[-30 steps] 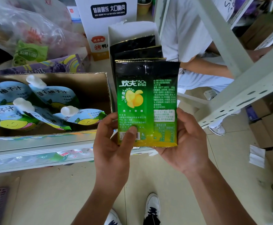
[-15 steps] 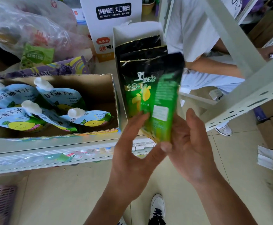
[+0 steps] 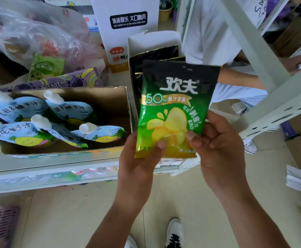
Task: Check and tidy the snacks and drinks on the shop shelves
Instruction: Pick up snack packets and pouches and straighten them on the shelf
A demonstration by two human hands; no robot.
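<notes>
- Left hand (image 3: 139,163) grasping the green packet (image 3: 174,108) at its lower left corner: thumb flat on the front, fingers hidden behind.
- Right hand (image 3: 219,149) grasping the same packet at its lower right edge: thumb tip on the front, fingers curled round the side and back.
- Green packet upright with a slight tilt, printed front toward the camera: black top band, green body, yellow fruit picture, "50%" in large print. Held off the shelf (image 3: 47,165), in front of its edge.
- Directly behind the packet: white display box (image 3: 153,40), open at the front, with black-topped packets (image 3: 153,54) standing in a row inside. Count not determinable.
- Left of that box, on the same shelf: cardboard tray (image 3: 96,97) of spouted pouches (image 3: 71,111), pale blue with white caps, lying at mixed angles, several overlapping.
- Behind the tray: purple box (image 3: 60,81) and a clear plastic bag (image 3: 38,42) of assorted packets, contents mostly blurred.
- Behind the display box: tall white carton (image 3: 128,20) with a black label.
- Right of the shelf: pale metal upright (image 3: 260,51) with a slanted brace below it. Beyond them, a second person (image 3: 208,33) in a white shirt, posture only partly visible.
- On the floor: one black-and-white shoe (image 3: 174,231) below the hands, pink slatted basket (image 3: 1,224) at lower left.
</notes>
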